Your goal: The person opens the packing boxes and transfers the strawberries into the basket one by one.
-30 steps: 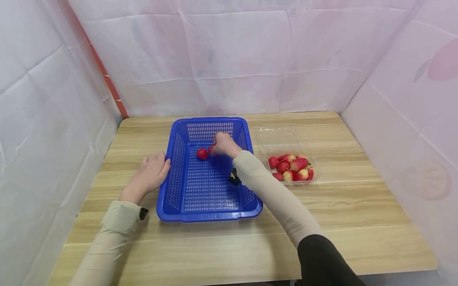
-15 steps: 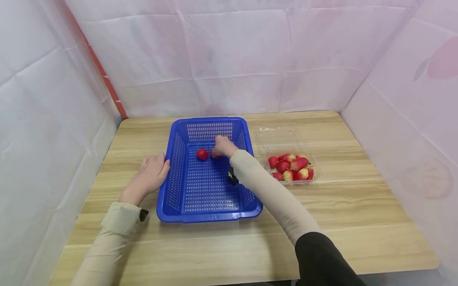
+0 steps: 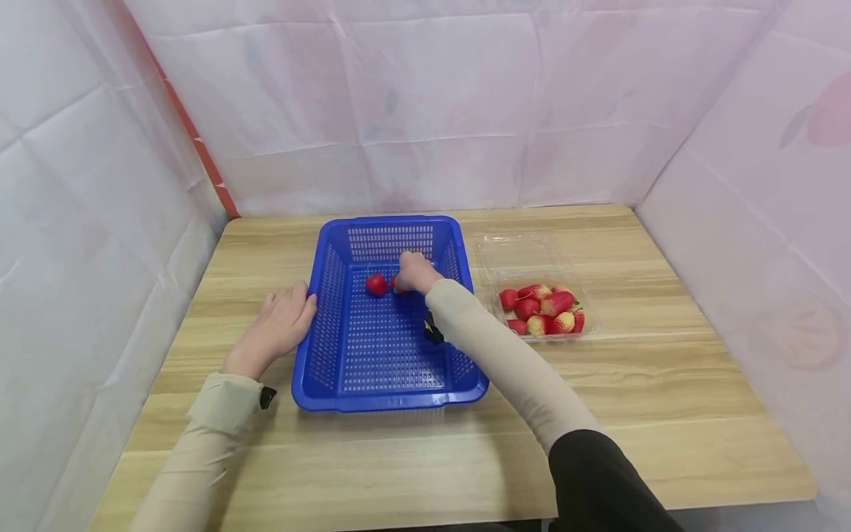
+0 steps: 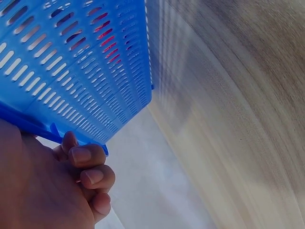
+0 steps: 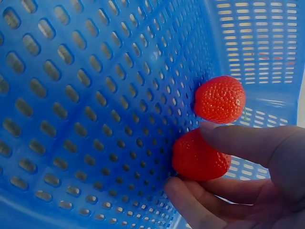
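Note:
A blue plastic basket (image 3: 392,403) with slotted walls stands on the wooden table. My left hand (image 3: 282,325) holds its left rim, and the left wrist view shows curled fingers (image 4: 93,176) at the edge. Inside the basket, at the far end, my right hand (image 3: 417,272) pinches a red strawberry (image 5: 198,157) between thumb and fingers, low at the slotted floor. Another strawberry (image 3: 375,284) lies just left of it in the head view. In the right wrist view this second strawberry (image 5: 220,99) sits right beside the held one.
Right of the basket, an open clear plastic box (image 3: 578,332) contains several strawberries (image 3: 557,301), some with pale tips. Its clear lid (image 3: 518,255) lies folded back behind it. White sheets (image 3: 432,103) hang around the back and sides of the wooden table (image 3: 651,384).
Over the first half second my right hand shifts slightly and lowers with its strawberry beside the other one, then stays nearly still. My left hand keeps its place on the rim.

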{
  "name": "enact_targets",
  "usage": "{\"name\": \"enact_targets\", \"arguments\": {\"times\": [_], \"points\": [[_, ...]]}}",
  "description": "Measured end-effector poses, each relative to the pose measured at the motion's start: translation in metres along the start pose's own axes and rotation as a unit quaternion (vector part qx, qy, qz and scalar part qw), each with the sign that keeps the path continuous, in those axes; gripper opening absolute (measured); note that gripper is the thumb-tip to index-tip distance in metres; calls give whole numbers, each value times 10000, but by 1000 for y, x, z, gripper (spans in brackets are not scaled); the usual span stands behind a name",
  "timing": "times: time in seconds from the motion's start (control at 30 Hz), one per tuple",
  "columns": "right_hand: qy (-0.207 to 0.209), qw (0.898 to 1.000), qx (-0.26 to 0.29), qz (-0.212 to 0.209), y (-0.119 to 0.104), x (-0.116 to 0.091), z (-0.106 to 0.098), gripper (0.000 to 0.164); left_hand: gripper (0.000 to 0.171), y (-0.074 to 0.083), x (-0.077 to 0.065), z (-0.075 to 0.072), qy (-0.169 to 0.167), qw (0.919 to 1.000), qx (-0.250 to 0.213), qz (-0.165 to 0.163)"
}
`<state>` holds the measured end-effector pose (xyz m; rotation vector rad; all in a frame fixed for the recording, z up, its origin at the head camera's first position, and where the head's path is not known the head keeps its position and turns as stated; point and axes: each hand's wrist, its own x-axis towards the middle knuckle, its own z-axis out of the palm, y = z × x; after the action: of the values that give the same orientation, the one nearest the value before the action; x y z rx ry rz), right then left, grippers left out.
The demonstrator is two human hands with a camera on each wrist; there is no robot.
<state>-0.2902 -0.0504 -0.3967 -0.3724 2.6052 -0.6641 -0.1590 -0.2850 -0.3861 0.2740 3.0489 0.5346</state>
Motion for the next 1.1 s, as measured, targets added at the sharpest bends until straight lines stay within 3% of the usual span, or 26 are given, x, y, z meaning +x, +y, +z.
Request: {"name": "enact_targets", "arguments": {"times": [0.4, 0.77, 1.1], "points": [[-196, 9996, -165, 73, -5, -5, -12, 36, 34, -5, 3, -2, -71, 10000, 2, 8], [-178, 9996, -181, -90, -15, -28, -45, 30, 33, -8, 3, 0, -102, 9999, -33, 32], [351, 9963, -120, -773, -4, -44, -81, 33, 35, -10, 0, -1, -96, 9999, -54, -36]]}}
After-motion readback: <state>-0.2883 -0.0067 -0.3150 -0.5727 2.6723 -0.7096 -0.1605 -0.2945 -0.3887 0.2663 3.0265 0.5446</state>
